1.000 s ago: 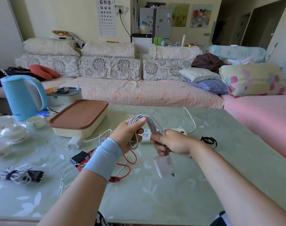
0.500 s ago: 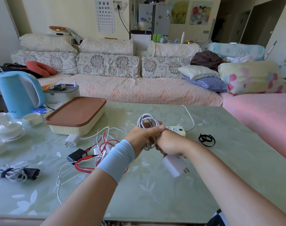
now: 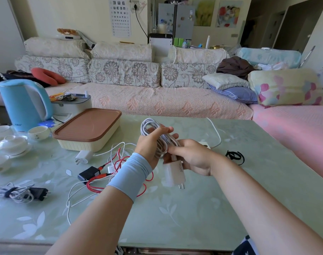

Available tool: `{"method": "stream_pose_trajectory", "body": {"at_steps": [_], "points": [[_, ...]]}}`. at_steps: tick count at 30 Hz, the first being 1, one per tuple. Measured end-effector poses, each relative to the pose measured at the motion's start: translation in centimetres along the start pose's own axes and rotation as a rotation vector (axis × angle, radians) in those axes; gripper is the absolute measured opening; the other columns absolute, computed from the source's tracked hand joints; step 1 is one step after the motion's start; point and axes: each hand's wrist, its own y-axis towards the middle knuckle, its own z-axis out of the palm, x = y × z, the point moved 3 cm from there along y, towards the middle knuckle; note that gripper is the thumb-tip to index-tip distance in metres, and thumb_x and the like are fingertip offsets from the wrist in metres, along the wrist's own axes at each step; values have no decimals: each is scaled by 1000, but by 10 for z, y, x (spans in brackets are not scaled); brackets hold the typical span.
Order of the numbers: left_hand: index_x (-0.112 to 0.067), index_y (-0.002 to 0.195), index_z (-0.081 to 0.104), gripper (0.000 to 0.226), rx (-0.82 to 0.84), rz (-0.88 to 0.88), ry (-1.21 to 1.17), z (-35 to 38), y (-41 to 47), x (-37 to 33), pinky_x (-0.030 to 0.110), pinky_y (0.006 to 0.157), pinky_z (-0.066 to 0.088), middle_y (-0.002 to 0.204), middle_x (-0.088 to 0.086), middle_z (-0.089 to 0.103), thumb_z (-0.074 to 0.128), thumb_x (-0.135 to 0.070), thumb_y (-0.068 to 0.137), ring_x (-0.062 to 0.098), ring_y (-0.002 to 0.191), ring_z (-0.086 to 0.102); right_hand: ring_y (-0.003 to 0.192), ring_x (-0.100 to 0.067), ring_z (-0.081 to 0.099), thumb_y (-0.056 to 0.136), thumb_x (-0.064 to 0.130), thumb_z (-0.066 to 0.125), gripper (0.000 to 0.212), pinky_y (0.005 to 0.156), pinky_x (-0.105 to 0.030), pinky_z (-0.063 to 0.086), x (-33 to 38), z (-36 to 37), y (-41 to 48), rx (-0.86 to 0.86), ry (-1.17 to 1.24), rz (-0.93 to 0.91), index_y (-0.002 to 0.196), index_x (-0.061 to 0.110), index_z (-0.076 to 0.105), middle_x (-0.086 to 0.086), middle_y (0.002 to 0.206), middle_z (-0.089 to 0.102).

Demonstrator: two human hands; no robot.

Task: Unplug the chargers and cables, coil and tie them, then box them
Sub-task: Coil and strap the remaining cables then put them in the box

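Above the middle of the table my left hand [image 3: 149, 144] holds a coiled white cable [image 3: 147, 125], the loops running round its fingers. My right hand [image 3: 191, 156] pinches the same coil from the right, just above the white charger [image 3: 173, 173] that hangs from it with its prongs down. A cream box with a brown lid [image 3: 87, 131] stands shut at the back left. Loose red and white cables [image 3: 118, 157], a black adapter [image 3: 88, 173] and a small white plug [image 3: 83, 157] lie left of my hands. A tied white cable with a black plug [image 3: 20, 193] lies at the near left.
A black strap [image 3: 235, 157] lies on the table to the right. A white power strip [image 3: 204, 144] peeks out behind my right hand. A blue kettle [image 3: 22, 103] and white cups [image 3: 38, 132] stand at the far left. A sofa [image 3: 157, 100] runs behind the table.
My hands have parted a little: the left fingers have loosened round the coil, and the right hand has shifted right and down along it. The charger now hangs lower.
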Motion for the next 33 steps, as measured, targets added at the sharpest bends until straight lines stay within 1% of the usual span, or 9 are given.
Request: {"method": "stream_pose_trajectory", "body": {"at_steps": [4, 7, 9, 11, 15, 19, 23, 29, 33], "points": [[-9, 78, 54, 15, -35, 58, -170, -8, 7, -10, 39, 68, 58, 68, 3, 56, 55, -7, 93, 18, 53, 57, 68, -23, 61, 89, 12, 69, 38, 64, -35, 52, 4, -12, -1, -51, 275, 33, 113, 15, 40, -13, 94, 63], [-15, 75, 49, 20, -82, 11, -114, -16, 8, -11, 25, 48, 47, 62, 1, 48, 59, -11, 92, 13, 41, 40, 75, -33, 63, 94, 6, 58, 24, 69, -45, 56, 5, -23, -4, -36, 386, 5, 106, 14, 40, -20, 100, 61], [-18, 74, 47, 24, -22, -62, -16, -16, 7, -8, 20, 42, 39, 62, -1, 46, 64, -16, 91, 12, 39, 37, 75, -32, 62, 97, 8, 54, 14, 72, -47, 54, 5, -26, -4, -134, 295, -38, 106, 13, 45, -19, 101, 61], [-18, 74, 47, 24, 46, -98, 88, -13, 8, -2, 19, 41, 37, 61, 0, 46, 65, -13, 89, 11, 39, 37, 65, -24, 57, 99, 18, 54, 11, 62, -37, 49, 8, -27, -3, -252, 125, -116, 108, 13, 52, -13, 95, 62], [-15, 76, 55, 18, 211, -110, 316, -5, 7, 6, 22, 42, 39, 56, 4, 46, 70, -5, 81, 14, 39, 40, 44, -9, 44, 100, 41, 50, 26, 45, -21, 35, 18, -28, -2, -380, -135, -270, 112, 22, 62, -1, 73, 56], [-8, 75, 57, 12, 459, -191, 547, 4, -2, 19, 26, 47, 46, 53, 6, 48, 69, -6, 71, 14, 40, 43, 66, -1, 58, 93, 60, 50, 33, 65, -24, 43, 20, -23, -3, -383, -433, -306, 89, 32, 67, 14, 71, 64], [-7, 79, 56, 11, 569, -257, 583, 14, -7, 30, 26, 50, 46, 57, 1, 54, 65, -2, 74, 13, 44, 46, 56, -5, 53, 87, 58, 61, 42, 58, -26, 41, 18, -28, -2, -427, -644, -253, 71, 20, 59, 10, 57, 57], [-20, 96, 59, 37, 455, -31, 895, 16, 0, 33, 24, 69, 49, 75, -8, 67, 80, -4, 71, 10, 70, 61, 66, -13, 54, 89, 47, 65, 34, 62, -29, 41, 12, -39, 1, -468, -633, -245, 74, 17, 59, 6, 67, 60], [-11, 99, 61, 32, 393, -97, 915, 17, 0, 39, 38, 72, 59, 82, 5, 71, 78, -7, 72, 25, 71, 71, 79, -24, 63, 89, 48, 63, 40, 73, -35, 49, 9, -44, 5, -544, -595, -227, 83, 8, 64, -7, 79, 69]]}}
